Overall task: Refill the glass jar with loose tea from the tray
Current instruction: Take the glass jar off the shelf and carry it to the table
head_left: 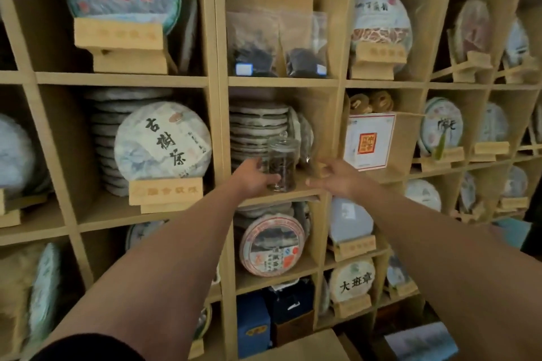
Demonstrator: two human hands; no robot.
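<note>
A small clear glass jar (282, 163) with a knobbed glass lid stands on a wooden shelf board (305, 192) in the middle compartment. Dark loose tea fills roughly its lower half. My left hand (254, 177) grips the jar from the left, thumb across its lower front. My right hand (333, 177) reaches in from the right, fingers loosely curled, holding nothing, a short gap away from the jar. No tray is in view.
A wall of wooden cubby shelves holds wrapped round tea cakes on wooden stands (162, 141), stacked cakes (258, 126) behind the jar, plastic bags of tea (275, 44) above, a white box (368, 141) to the right, and blue boxes (253, 325) below.
</note>
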